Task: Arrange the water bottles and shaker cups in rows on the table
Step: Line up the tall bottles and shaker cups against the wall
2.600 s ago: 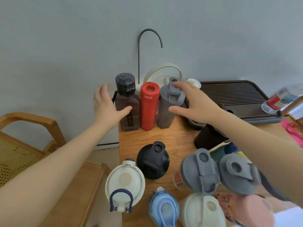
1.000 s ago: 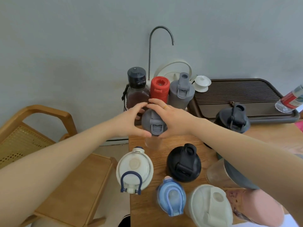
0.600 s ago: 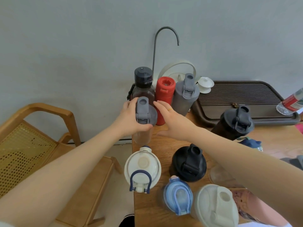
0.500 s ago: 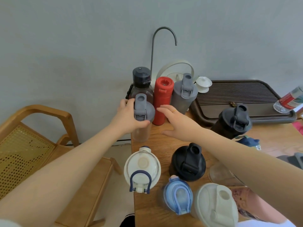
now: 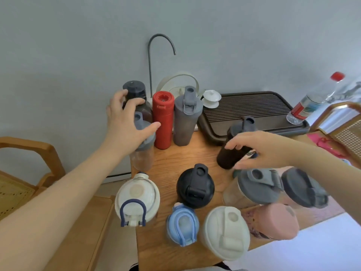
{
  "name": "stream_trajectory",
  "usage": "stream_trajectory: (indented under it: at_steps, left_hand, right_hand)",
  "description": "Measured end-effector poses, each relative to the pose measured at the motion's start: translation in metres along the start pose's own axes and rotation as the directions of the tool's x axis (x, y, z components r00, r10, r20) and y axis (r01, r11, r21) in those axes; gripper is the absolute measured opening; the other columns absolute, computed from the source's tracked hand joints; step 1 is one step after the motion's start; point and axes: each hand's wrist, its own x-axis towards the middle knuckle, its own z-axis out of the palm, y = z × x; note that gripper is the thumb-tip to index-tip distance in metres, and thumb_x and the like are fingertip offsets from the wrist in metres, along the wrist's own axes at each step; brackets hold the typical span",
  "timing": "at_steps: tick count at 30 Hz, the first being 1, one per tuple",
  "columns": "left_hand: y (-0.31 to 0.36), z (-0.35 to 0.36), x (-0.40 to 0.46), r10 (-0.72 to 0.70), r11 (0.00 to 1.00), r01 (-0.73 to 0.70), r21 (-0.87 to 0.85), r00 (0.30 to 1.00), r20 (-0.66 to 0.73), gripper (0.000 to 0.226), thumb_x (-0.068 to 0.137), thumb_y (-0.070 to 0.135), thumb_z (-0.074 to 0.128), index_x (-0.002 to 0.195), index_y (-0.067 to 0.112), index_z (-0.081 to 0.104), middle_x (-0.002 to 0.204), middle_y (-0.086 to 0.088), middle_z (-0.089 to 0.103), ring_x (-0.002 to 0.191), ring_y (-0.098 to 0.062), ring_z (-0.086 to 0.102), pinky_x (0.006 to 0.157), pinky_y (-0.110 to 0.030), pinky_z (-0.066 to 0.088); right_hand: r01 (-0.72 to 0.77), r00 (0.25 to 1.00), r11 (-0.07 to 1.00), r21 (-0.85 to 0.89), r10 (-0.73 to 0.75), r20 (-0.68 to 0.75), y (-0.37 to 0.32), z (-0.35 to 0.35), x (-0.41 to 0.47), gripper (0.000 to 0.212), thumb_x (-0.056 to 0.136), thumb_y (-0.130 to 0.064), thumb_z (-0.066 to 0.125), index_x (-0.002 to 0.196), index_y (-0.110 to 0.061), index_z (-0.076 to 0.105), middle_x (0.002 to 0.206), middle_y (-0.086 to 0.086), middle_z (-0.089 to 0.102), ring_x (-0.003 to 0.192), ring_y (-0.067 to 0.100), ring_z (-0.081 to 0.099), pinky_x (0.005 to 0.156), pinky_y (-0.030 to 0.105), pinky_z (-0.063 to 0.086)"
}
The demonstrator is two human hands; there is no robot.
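Three bottles stand in a row at the back of the wooden table (image 5: 175, 159): a dark bottle (image 5: 136, 90), a red bottle (image 5: 163, 118) and a grey shaker (image 5: 185, 118). In front of the dark one stands a clear shaker with a grey lid (image 5: 143, 153). My left hand (image 5: 127, 122) lies over that lid with its fingers spread. My right hand (image 5: 259, 149) is blurred at the side of a dark shaker (image 5: 230, 153), with its fingers curved across the cup and its thumb below.
Nearer me stand a white-lidded bottle (image 5: 136, 196), a black-lidded shaker (image 5: 195, 186), a blue bottle (image 5: 182, 225), a cream shaker (image 5: 224, 231), a pink one (image 5: 273, 222) and two grey-lidded ones (image 5: 257, 186). A slatted tray (image 5: 254, 106) holding a plastic water bottle (image 5: 312, 100) sits at the back right. A wooden chair (image 5: 29, 153) stands at the left.
The clear grey-lidded shaker was set down in front of the dark bottle. My left hand's grip has loosened over its lid. My right hand has moved right to the dark shaker.
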Motion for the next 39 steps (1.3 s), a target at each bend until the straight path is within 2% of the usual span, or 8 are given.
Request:
stream_trajectory:
  at_steps: [4, 7, 10, 14, 21, 27, 34, 39]
  left_hand:
    - [0.046, -0.002, 0.000, 0.175, 0.984, -0.170, -0.046, 0.967, 0.185, 0.036, 0.077, 0.027, 0.067, 0.110, 0.019, 0.057, 0.120, -0.001, 0.049, 0.114, -0.018, 0.044, 0.096, -0.029, 0.034]
    - [0.079, 0.003, -0.002, 0.154, 0.984, -0.178, 0.005, 0.866, 0.476, 0.041, 0.079, 0.036, 0.063, 0.116, 0.026, 0.051, 0.108, 0.010, 0.054, 0.097, -0.008, 0.053, 0.077, -0.022, 0.042]
    - [0.108, 0.012, -0.009, 0.117, 0.930, -0.303, 0.207, 0.779, 0.616, 0.049, 0.078, 0.044, 0.060, 0.122, 0.028, 0.045, 0.106, 0.012, 0.052, 0.097, -0.009, 0.050, 0.081, -0.031, 0.045]
    - [0.127, 0.044, -0.036, 0.047, 0.878, -0.308, 0.366, 0.817, 0.574, 0.051, 0.078, 0.046, 0.060, 0.120, 0.021, 0.044, 0.106, 0.003, 0.057, 0.091, -0.016, 0.053, 0.067, -0.031, 0.045]
    - [0.103, 0.095, -0.094, -0.367, 0.808, -0.036, 0.588, 0.750, 0.550, 0.096, 0.065, 0.067, 0.062, 0.137, 0.020, 0.018, 0.132, -0.007, 0.042, 0.112, -0.031, 0.048, 0.077, -0.040, 0.044]
    - [0.100, 0.102, -0.104, -0.337, 0.834, 0.007, 0.552, 0.798, 0.499, 0.101, 0.066, 0.058, 0.068, 0.142, 0.025, 0.009, 0.137, -0.007, 0.041, 0.111, -0.029, 0.050, 0.077, -0.040, 0.047]
    - [0.103, 0.090, -0.099, -0.300, 0.889, 0.032, 0.457, 0.795, 0.528, 0.091, 0.071, 0.059, 0.062, 0.140, 0.019, 0.019, 0.137, -0.006, 0.043, 0.117, -0.027, 0.047, 0.089, -0.042, 0.046]
    - [0.110, 0.033, -0.069, -0.084, 0.928, -0.038, 0.372, 0.948, 0.306, 0.063, 0.081, 0.053, 0.053, 0.133, 0.022, 0.037, 0.130, -0.001, 0.050, 0.109, -0.016, 0.051, 0.078, -0.028, 0.041]
  right_hand:
    - [-0.004, 0.942, 0.981, -0.194, 0.069, 0.328, 0.017, 0.008, -0.037, 0.089, 0.064, -0.059, 0.070, 0.136, -0.047, 0.020, 0.132, -0.022, 0.033, 0.116, 0.004, 0.039, 0.091, 0.019, 0.038]
    - [0.075, 0.941, 0.942, -0.328, 0.042, 0.336, 0.028, 0.023, -0.051, 0.108, 0.066, -0.053, 0.072, 0.139, -0.046, -0.007, 0.146, -0.020, 0.016, 0.123, 0.011, 0.036, 0.091, 0.022, 0.039]
    - [0.064, 0.978, 0.936, -0.347, 0.010, 0.210, 0.038, 0.041, -0.052, 0.110, 0.071, -0.046, 0.071, 0.140, -0.041, -0.014, 0.149, -0.013, 0.014, 0.119, 0.016, 0.042, 0.084, 0.031, 0.048]
    - [0.043, 0.999, 0.965, -0.258, -0.039, 0.021, 0.037, 0.061, -0.037, 0.106, 0.069, -0.054, 0.068, 0.142, -0.034, -0.006, 0.144, -0.006, 0.025, 0.111, 0.020, 0.048, 0.069, 0.028, 0.043]
    - [0.005, 0.968, 0.992, -0.124, -0.036, -0.249, 0.021, 0.071, 0.010, 0.097, 0.070, -0.060, 0.063, 0.142, -0.020, 0.012, 0.137, 0.008, 0.040, 0.114, 0.033, 0.050, 0.080, 0.040, 0.046]
    - [0.232, 0.941, 0.882, -0.409, -0.310, -0.136, 0.032, 0.059, 0.025, 0.118, 0.069, -0.044, 0.074, 0.145, -0.019, -0.013, 0.156, 0.013, -0.005, 0.142, 0.032, 0.004, 0.110, 0.043, 0.024]
    - [0.192, 0.954, 0.876, -0.443, -0.273, -0.126, 0.018, 0.048, 0.053, 0.095, 0.083, -0.014, 0.063, 0.145, -0.019, -0.009, 0.155, 0.018, -0.005, 0.129, 0.036, 0.034, 0.092, 0.041, 0.043]
    - [0.082, 0.969, 0.959, -0.270, -0.140, -0.205, 0.001, 0.055, 0.076, 0.092, 0.084, -0.003, 0.058, 0.145, -0.017, -0.009, 0.154, 0.020, -0.010, 0.136, 0.040, 0.018, 0.102, 0.048, 0.038]
